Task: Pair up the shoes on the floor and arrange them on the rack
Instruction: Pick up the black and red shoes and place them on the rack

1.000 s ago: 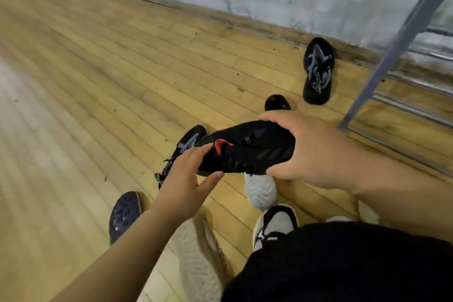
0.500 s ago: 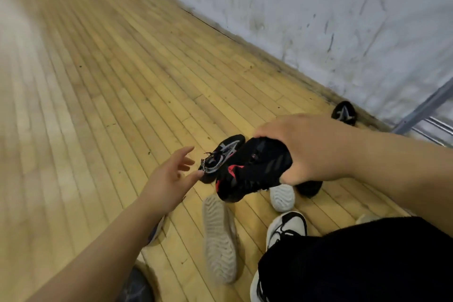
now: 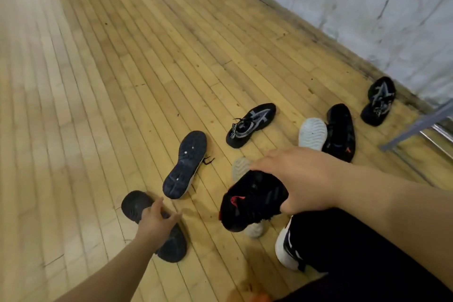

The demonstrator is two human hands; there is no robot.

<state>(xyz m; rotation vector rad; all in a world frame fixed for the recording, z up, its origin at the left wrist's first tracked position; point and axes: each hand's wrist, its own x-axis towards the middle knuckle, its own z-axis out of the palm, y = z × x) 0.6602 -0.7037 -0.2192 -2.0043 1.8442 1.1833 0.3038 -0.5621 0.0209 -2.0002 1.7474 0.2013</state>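
Right hand (image 3: 297,182): clenched on black red-tabbed sneaker (image 3: 252,200).
Left hand (image 3: 157,222): fingers spread, over sole-up black shoe (image 3: 133,205) (contact unclear).
Shoe axis: runs lower-right under palm.

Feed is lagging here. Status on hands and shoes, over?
Right hand holding black shoe with red tab. Left hand open, reaching onto sole-up dark shoe. Its likely match lies by rack leg. Nothing blocking.
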